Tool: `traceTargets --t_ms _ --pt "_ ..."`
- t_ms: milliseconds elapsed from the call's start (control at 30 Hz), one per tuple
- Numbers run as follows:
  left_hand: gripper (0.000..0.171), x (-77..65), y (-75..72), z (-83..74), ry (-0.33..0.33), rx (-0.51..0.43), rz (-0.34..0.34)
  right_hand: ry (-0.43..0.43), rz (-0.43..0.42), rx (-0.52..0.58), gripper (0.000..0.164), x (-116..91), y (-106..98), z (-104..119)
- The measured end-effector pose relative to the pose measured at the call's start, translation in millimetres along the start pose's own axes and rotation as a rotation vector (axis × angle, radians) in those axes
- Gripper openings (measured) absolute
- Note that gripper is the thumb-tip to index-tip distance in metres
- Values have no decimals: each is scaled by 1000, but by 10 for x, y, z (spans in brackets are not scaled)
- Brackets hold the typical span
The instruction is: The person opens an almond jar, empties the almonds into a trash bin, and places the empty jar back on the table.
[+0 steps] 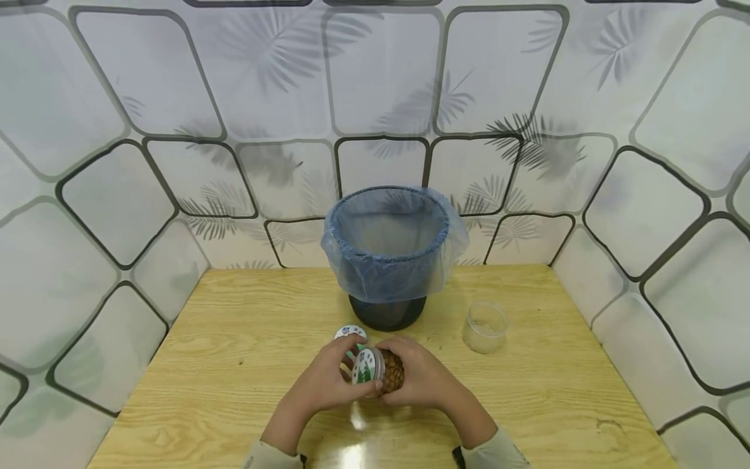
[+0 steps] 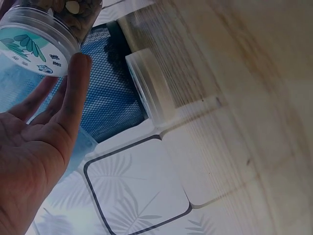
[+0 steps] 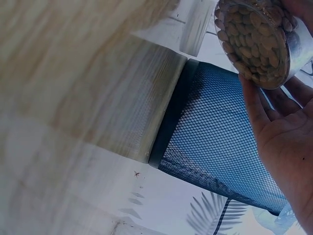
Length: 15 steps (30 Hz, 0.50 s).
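A clear plastic jar point(image 1: 395, 372) of brown, nut-like pieces is held tilted on its side between both hands. My left hand point(image 1: 329, 379) has its fingers and thumb around the white lid point(image 2: 36, 51), which carries a green leaf print. My right hand point(image 1: 426, 374) grips the jar's other end, where the brown pieces point(image 3: 252, 44) show through the clear base. In the left wrist view the lid sits on the jar's mouth. Just beyond the left fingers, a second round lid point(image 1: 350, 331) with a similar print lies on the table.
A dark mesh bin point(image 1: 388, 314) lined with a blue bag point(image 1: 389, 277) stands behind the hands at the back of the wooden table point(image 1: 246, 339). To its right stands a clear open jar point(image 1: 485, 327). Patterned walls point(image 1: 381, 104) enclose the back and both sides.
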State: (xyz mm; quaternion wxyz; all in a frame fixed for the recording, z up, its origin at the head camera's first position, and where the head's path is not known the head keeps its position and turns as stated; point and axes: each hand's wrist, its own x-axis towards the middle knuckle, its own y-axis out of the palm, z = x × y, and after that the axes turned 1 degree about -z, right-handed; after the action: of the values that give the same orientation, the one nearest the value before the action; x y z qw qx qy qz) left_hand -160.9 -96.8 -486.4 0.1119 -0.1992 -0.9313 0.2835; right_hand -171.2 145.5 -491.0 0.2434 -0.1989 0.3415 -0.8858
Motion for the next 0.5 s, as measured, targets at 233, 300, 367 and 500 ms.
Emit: traceTargets --t_ms 233,300,367,500 --pt "71 -14 7 16 3 52 -1 -4 0 -4 78 -5 6 -7" --pt "73 -19 6 15 4 62 -6 1 1 -7 77 -7 3 -7" --pt "76 -25 5 14 25 67 -8 1 2 -12 77 -8 -2 -8" --pt "84 -29 1 9 82 50 2 0 3 -25 77 -11 -6 -18"
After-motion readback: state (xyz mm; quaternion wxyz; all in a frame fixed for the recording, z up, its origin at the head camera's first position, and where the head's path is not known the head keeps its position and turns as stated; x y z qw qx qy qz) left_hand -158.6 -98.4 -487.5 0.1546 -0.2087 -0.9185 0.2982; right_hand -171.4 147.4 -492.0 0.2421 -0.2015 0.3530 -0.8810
